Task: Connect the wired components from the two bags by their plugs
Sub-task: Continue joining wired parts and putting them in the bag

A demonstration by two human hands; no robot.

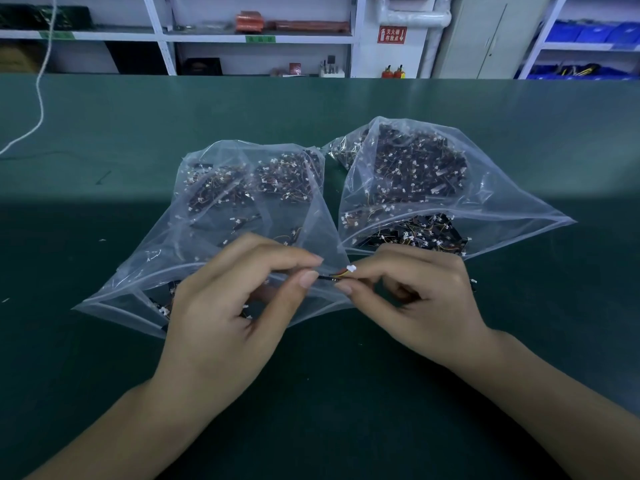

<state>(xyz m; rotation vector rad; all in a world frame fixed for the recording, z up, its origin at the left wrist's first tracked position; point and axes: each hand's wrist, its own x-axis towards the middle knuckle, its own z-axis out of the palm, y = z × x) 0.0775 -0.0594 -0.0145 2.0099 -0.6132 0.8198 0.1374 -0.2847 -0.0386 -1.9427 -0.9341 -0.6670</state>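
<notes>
A red sign (391,35) hangs on the white wall at the back, between the shelves (256,38) and the grey cabinet (485,39). It has white Chinese characters in two rows, a small white picture at the left and a white arrow at the right that points down. The characters are too small to read with certainty. Two green labels are stuck on the shelf edge, one (260,39) in the middle and one (57,35) at the left; both carry dark print, but it is too blurred to read. No other text, brand or number can be read.
</notes>
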